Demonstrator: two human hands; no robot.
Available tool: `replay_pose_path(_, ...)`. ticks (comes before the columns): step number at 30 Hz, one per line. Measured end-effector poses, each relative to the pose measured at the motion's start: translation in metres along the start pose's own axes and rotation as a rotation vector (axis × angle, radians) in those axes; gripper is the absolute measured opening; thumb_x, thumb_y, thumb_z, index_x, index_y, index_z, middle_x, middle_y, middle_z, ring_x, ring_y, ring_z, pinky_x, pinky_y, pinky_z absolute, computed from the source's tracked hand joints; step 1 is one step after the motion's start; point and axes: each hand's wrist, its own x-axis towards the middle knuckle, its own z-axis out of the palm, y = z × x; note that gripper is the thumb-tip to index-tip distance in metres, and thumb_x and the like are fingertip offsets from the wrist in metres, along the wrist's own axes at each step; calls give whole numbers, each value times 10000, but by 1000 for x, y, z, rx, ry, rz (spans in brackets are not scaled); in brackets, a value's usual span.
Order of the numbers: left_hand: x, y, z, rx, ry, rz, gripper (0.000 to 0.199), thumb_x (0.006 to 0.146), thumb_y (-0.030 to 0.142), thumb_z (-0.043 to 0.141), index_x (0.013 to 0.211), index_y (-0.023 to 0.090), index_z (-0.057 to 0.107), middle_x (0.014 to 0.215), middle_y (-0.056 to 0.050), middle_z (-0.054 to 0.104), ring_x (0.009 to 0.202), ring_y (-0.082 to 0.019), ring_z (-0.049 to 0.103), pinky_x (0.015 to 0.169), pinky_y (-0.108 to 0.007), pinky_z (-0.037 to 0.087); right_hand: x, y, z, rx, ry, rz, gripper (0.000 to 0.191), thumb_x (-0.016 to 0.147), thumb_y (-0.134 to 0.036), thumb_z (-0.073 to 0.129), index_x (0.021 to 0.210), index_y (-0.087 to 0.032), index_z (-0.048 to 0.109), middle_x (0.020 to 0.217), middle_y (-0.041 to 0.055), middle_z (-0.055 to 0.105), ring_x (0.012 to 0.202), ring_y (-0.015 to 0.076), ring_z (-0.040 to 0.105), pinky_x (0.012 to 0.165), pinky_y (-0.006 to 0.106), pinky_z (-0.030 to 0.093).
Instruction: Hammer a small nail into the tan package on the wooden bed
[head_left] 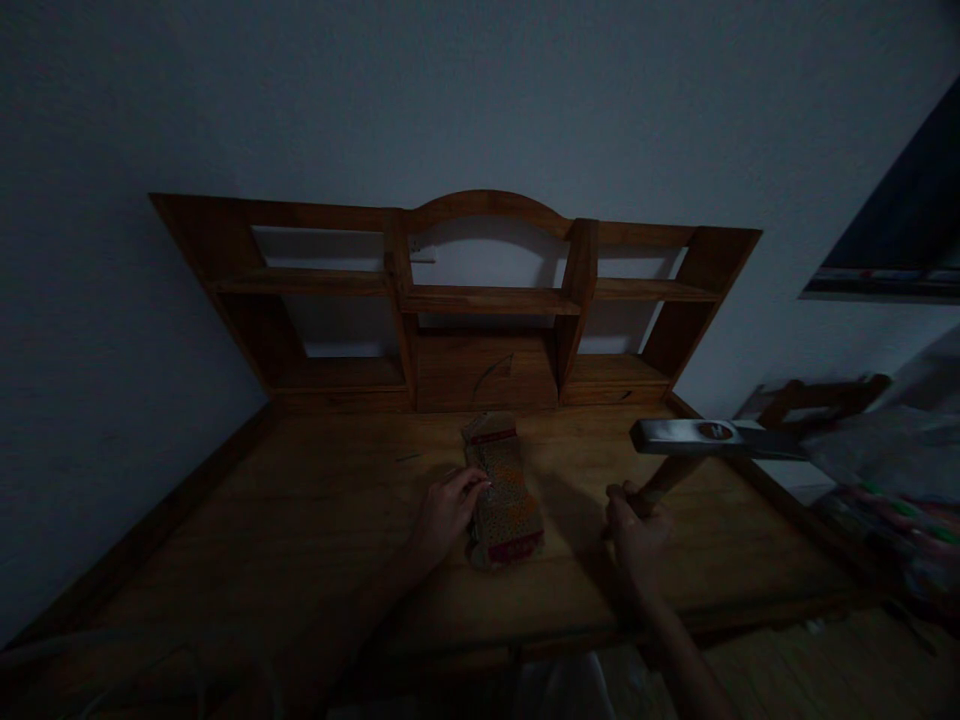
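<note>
A flattened piece of brown cardboard with red bands and an orange print lies on the wooden desk. Over its left edge, my left hand pinches something small and pale that I cannot make out. To the right of the cardboard, my right hand is wrapped round the wooden handle of a hammer. The hammer's metal head is raised above the desk, away from the cardboard. A thin dark wire or stick rests on the desk to the left.
Behind the desktop stands a wooden shelf unit against the wall, with a thin curved line in front of its middle panel. Towards the right are a wooden chair and plastic bags. A raised edge borders the desk at left and right.
</note>
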Motion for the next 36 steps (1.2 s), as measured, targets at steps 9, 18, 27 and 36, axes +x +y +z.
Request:
replay_pose_path(9, 3, -4, 1, -68, 5, -109, 206, 861, 406, 543, 884, 251, 676, 874, 23, 721, 795, -161, 669, 709, -245, 493, -3, 3, 2, -16, -27, -29, 312, 689, -353, 667, 570, -194, 427, 498, -67, 355, 443, 76, 335, 414, 209, 295)
replay_pose_path(18, 5, 1, -5, -22, 9, -5, 163, 859, 350, 559, 855, 238, 677, 881, 0, 707, 835, -161, 647, 758, -250, 486, -7, 1, 4, -97, -62, -55, 345, 689, -328, 646, 513, -202, 377, 493, -62, 295, 462, 74, 279, 415, 217, 254)
replay_pose_path(27, 4, -1, -6, -10, -17, 26, 175, 866, 360, 547, 856, 244, 678, 881, -1, 700, 847, -165, 643, 761, -253, 475, -5, -2, 9, -97, -45, -27, 344, 653, -350, 662, 495, -196, 399, 474, -56, 303, 447, 76, 288, 396, 215, 241)
replay_pose_path(36, 6, 2, -8, -36, -66, 58, 136, 855, 314, 565, 841, 242, 679, 872, -9, 701, 819, -166, 643, 752, -256, 477, -3, 4, 15, -161, -28, -71, 328, 674, -362, 644, 499, -185, 429, 483, -55, 300, 470, 84, 297, 424, 223, 255)
